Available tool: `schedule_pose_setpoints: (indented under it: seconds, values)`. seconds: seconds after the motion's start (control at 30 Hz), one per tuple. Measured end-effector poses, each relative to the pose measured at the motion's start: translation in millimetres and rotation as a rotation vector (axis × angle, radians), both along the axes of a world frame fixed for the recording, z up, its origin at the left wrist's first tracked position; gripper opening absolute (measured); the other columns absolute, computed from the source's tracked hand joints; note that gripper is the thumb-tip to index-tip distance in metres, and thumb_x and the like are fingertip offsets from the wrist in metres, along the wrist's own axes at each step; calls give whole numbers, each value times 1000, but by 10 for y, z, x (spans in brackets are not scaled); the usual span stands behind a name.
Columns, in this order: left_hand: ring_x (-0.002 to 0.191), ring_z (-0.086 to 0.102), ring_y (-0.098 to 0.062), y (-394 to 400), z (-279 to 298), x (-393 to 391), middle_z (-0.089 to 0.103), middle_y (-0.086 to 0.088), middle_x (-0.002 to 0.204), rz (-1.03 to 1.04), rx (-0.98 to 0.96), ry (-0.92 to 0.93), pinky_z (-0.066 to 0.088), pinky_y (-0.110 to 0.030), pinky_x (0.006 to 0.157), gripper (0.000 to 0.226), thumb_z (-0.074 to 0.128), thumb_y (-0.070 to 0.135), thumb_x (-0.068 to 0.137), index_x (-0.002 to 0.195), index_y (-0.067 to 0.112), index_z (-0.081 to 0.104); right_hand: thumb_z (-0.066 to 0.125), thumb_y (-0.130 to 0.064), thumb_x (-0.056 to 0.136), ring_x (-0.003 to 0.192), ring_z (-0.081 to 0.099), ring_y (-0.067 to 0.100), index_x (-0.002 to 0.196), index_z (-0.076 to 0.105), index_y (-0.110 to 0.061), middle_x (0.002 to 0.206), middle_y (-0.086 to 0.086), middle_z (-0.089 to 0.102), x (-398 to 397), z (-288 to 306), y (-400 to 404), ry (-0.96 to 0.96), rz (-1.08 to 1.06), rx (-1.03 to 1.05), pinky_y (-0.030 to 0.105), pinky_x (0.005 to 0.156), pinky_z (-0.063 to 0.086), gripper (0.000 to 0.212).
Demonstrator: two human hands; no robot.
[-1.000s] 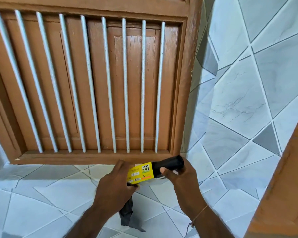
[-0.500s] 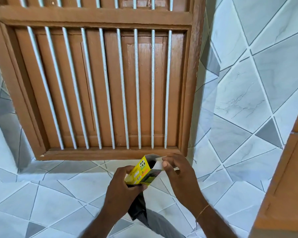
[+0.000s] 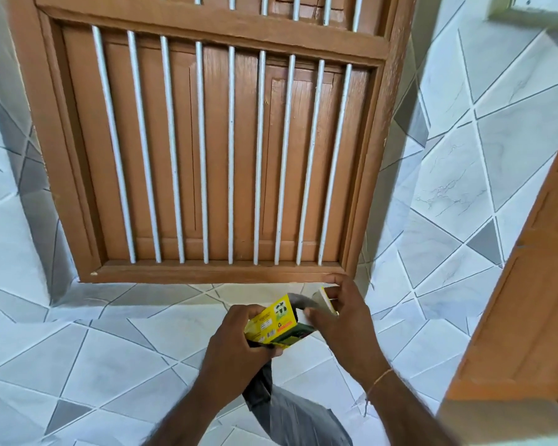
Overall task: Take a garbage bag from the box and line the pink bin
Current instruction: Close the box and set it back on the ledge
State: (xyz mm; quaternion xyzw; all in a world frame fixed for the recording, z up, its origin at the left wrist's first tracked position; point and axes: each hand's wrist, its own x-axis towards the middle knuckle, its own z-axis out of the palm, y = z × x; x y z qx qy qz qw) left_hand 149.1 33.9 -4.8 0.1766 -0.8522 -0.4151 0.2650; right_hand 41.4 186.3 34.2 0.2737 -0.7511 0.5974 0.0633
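My left hand [image 3: 236, 346] grips a small yellow garbage-bag box [image 3: 273, 321] low in the middle of the view. A grey-black garbage bag [image 3: 290, 413] hangs down from under that hand, caught against the box. My right hand [image 3: 339, 313] pinches the box's open end flap [image 3: 324, 299] at its upper right. The dark inside of the box shows at the open end. No pink bin is in view.
A brown wooden shutter with white vertical bars [image 3: 213, 149] fills the wall ahead, its sill [image 3: 207, 275] just above my hands. Grey and white tiles [image 3: 464, 188] cover the walls around it. A brown wooden door edge [image 3: 535, 300] stands at the right.
The black roll that stuck out of the box a second ago is back inside. My right hand now holds the open flap. The view has shifted up and right.
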Motion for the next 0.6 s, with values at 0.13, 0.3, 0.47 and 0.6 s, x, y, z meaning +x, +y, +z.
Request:
schedule_pose_setpoints:
  seconds: [0.13,0.3,0.47,0.6]
  values:
    - [91,57,-2,19,48,59,54,26,102,19,-28,7,44,-17,74,55,85,37,60,96,49,45,72,-5,78,84,63,6,90,67,-29,89,-12,69,106,-32,-33,115,37,6,23,64,54,27]
    - [95,60,-8,45,128,10,57,20,106,75,-77,11,51,-28,82,60,84,41,59,110,37,53,70,-12,83,100,60,1,103,67,-27,104,-9,68,136,-37,25,75,152,-21,16,69,55,26]
    - [96,60,-11,246,209,-109,58,18,106,108,-117,14,52,-33,84,61,83,42,59,112,36,53,66,-16,89,91,63,1,91,68,-21,90,-9,70,10,-8,126,134,65,-121,8,64,49,6]
    - [99,60,-13,386,254,-196,56,17,111,142,-160,-12,49,-29,84,63,82,44,62,116,36,52,69,-12,86,87,62,3,82,62,-19,85,-7,67,-101,-33,202,109,71,-157,8,63,48,11]
